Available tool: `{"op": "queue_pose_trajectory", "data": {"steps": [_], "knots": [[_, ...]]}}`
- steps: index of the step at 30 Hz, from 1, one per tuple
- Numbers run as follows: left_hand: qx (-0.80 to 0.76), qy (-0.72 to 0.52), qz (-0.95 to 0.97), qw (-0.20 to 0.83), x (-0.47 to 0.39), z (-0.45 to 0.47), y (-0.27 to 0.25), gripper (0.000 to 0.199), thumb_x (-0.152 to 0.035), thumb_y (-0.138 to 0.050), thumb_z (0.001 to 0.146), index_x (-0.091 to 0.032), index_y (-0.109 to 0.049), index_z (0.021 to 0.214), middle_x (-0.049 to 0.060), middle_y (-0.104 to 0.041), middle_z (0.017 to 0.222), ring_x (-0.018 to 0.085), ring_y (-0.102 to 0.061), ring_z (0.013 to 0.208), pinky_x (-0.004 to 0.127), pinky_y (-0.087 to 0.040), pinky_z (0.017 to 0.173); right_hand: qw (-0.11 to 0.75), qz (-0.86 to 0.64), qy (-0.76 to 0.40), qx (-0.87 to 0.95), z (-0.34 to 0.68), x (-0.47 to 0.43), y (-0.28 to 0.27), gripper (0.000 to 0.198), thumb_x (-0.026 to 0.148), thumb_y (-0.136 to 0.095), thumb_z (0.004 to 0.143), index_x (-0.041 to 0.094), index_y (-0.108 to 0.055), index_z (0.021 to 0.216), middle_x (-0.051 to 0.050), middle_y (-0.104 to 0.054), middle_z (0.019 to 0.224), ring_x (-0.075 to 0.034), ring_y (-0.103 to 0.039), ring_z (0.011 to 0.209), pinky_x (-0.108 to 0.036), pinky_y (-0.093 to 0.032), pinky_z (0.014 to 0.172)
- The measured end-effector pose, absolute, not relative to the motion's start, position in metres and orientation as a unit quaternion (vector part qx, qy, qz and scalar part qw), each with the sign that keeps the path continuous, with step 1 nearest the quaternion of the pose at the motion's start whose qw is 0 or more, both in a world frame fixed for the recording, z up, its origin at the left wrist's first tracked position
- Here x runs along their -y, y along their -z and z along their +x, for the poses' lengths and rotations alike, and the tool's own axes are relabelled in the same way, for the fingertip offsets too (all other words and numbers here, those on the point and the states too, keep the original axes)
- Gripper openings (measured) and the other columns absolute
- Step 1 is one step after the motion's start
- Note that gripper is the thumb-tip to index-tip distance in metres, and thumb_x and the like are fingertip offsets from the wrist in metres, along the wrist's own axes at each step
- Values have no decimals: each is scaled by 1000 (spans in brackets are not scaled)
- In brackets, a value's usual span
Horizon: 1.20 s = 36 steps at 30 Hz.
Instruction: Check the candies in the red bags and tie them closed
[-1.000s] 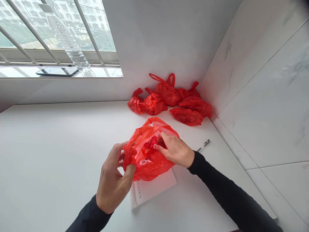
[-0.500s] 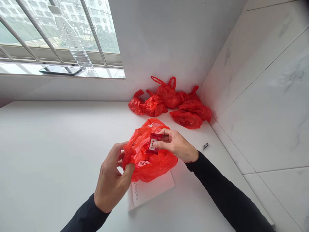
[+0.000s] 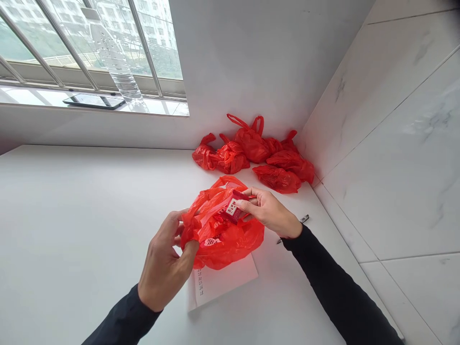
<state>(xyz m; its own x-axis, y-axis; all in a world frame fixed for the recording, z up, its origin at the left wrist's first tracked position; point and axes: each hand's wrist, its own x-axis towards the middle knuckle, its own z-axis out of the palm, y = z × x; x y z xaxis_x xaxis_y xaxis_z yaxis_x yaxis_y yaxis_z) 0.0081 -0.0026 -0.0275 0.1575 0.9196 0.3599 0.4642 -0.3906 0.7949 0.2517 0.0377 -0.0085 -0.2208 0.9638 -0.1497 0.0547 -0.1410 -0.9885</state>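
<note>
A red plastic bag [image 3: 247,237] lies open-mouthed in front of me, with red wrapped packets [image 3: 212,241] inside; one bears a pale label with printed characters. My left hand [image 3: 168,258] pinches the bag's left rim between thumb and fingers. Over the bag's mouth, my right hand [image 3: 268,211] grips a small dark red candy packet [image 3: 233,207] with a white printed label, thumb on top. Partly under the bag rests a sheet of paper [image 3: 226,282] with a column of handwritten numbers. A pen [image 3: 304,219] lies partly hidden behind my right wrist.
Several filled red plastic bags [image 3: 253,143] sit bunched at the back of the white table [image 3: 89,230], against the wall corner. On the windowsill stand a clear water bottle [image 3: 120,67] and a flat dark-edged tablet [image 3: 94,101]. A marbled tile wall [image 3: 402,167] bounds the right side.
My right hand has moved slightly right and up with the candy packet, which is now tilted. More of the pen shows. The left hand keeps its hold on the bag.
</note>
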Motion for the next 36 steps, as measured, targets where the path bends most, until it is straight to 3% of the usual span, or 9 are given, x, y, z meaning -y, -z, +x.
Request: {"op": "queue_pose_trajectory", "data": {"steps": [7, 18, 36], "knots": [[-488, -428, 708, 279, 3, 8, 28, 29, -9, -50, 84, -25, -59, 107, 1, -59, 99, 13, -58, 73, 25, -55, 57, 361, -445, -664, 480, 245, -30, 2, 16, 32, -60, 101, 19, -54, 95, -9, -78, 94, -21, -77, 87, -31, -62, 75], [-477, -434, 713, 276, 3, 8, 30, 21, -11, -52, 88, -26, -57, 102, 1, -58, 97, 14, -52, 74, 27, -54, 64, 358, -404, -689, 483, 243, -25, 3, 18, 34, -59, 102, 20, -53, 94, -7, -78, 97, -19, -77, 86, -32, -63, 77], [-481, -430, 714, 271, 3, 8, 32, 28, -12, -52, 89, -29, -61, 109, -1, -58, 98, 13, -51, 71, 28, -55, 64, 355, -411, -687, 482, 246, -24, -3, 14, 32, -57, 101, 21, -50, 97, -6, -77, 99, -19, -77, 87, -35, -62, 82]]}}
